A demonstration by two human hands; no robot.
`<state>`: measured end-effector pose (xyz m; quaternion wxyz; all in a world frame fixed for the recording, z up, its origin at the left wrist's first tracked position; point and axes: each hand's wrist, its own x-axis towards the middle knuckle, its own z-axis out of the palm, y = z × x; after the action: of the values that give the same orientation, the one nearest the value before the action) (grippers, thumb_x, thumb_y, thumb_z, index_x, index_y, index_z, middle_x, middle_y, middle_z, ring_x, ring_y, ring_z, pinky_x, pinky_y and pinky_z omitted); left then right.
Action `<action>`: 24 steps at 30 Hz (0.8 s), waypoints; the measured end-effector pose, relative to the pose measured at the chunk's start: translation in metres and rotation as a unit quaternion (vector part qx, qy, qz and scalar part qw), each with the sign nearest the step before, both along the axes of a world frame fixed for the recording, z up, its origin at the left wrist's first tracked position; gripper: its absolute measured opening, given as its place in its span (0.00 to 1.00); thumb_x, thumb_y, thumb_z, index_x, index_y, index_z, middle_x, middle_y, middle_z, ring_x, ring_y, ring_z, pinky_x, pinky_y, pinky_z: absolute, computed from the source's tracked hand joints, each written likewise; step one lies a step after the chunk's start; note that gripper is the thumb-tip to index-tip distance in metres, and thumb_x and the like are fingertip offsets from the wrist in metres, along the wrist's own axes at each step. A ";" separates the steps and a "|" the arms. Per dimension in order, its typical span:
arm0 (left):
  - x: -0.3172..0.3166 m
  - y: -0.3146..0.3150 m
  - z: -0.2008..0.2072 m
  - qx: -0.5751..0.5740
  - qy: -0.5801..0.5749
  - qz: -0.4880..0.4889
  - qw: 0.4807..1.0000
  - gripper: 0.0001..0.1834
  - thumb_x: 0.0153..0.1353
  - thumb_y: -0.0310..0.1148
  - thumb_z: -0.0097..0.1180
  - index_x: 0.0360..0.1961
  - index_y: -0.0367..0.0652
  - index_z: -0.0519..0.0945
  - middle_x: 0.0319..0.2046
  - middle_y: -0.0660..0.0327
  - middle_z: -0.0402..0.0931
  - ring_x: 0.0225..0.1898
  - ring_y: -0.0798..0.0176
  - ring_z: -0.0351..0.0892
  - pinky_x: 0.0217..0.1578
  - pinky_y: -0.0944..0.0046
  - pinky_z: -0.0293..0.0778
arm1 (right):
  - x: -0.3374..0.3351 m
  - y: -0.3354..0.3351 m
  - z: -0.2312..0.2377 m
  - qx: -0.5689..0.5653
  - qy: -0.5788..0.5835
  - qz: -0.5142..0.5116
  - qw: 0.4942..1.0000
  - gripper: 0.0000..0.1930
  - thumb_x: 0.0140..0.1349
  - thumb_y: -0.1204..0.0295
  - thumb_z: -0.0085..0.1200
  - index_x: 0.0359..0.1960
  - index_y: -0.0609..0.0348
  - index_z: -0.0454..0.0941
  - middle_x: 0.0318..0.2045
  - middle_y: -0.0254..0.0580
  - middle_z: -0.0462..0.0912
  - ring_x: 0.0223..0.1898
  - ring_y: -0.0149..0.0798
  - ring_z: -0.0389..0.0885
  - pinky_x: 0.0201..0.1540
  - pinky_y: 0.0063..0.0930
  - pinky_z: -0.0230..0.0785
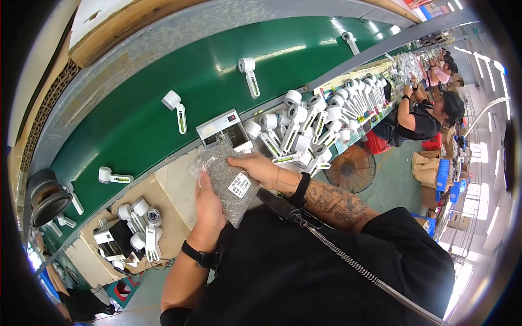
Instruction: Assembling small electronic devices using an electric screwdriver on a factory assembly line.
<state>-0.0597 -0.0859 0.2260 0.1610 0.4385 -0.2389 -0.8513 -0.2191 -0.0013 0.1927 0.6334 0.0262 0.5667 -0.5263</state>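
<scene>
Seen from the head camera, both hands hold a soft, crinkled grey pouch (pixel 225 182) with a grainy, speckled look, raised just in front of the person's black shirt and over the near edge of the desk (pixel 174 185). A small white rectangular label with dark print sits on its lower right face. The left hand (pixel 209 209) cups the pouch from below and behind, fingers curled around its left edge; the right hand (pixel 258 165) lies across the top right, fingers closed on the upper edge. Each wrist bears a black band, and the right forearm is tattooed. Just beyond the pouch stands a small silver-grey box (pixel 223 127) with a dark panel, at the rim of a smooth green conveyor belt (pixel 141 125). White plastic handheld devices (pixel 175 108) with round heads and slim handles lie scattered on the belt, and many more are heaped in a pile (pixel 307 122) to the right. A cardboard tray (pixel 136 228) to the left holds several more. Farther along, a person in black (pixel 421 117) works at the line.
</scene>
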 end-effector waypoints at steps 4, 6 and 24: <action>0.006 -0.001 -0.021 -0.012 0.035 -0.006 0.999 0.29 0.89 0.47 0.33 0.78 0.38 0.63 0.69 0.47 0.75 0.65 0.49 0.82 0.65 0.48 0.83 | -0.020 0.000 0.033 0.071 0.463 0.278 0.839 0.20 0.76 0.55 0.63 0.45 0.64 0.90 0.36 0.48 0.91 0.39 0.39 0.91 0.43 0.34 0.82; 0.005 -0.005 -0.018 -0.018 0.042 -0.012 0.999 0.29 0.89 0.47 0.33 0.78 0.38 0.63 0.69 0.47 0.75 0.65 0.49 0.82 0.65 0.48 0.83 | -0.030 -0.006 0.097 -0.009 0.529 0.273 0.804 0.19 0.75 0.56 0.64 0.38 0.64 0.87 0.29 0.46 0.89 0.32 0.38 0.88 0.37 0.34 0.79; -0.001 -0.002 -0.067 0.067 -0.040 -0.008 0.997 0.33 0.87 0.54 0.36 0.82 0.45 0.60 0.73 0.52 0.72 0.69 0.44 0.78 0.69 0.40 0.77 | -0.038 -0.037 0.333 -0.286 0.347 0.652 0.610 0.23 0.70 0.51 0.66 0.19 0.46 0.78 0.16 0.30 0.79 0.18 0.36 0.79 0.22 0.35 0.68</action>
<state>-0.0604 -0.0879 0.1587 0.1147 0.4805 -0.1912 -0.8482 -0.2575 -0.0388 0.5260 0.5402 -0.7176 0.4324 -0.0794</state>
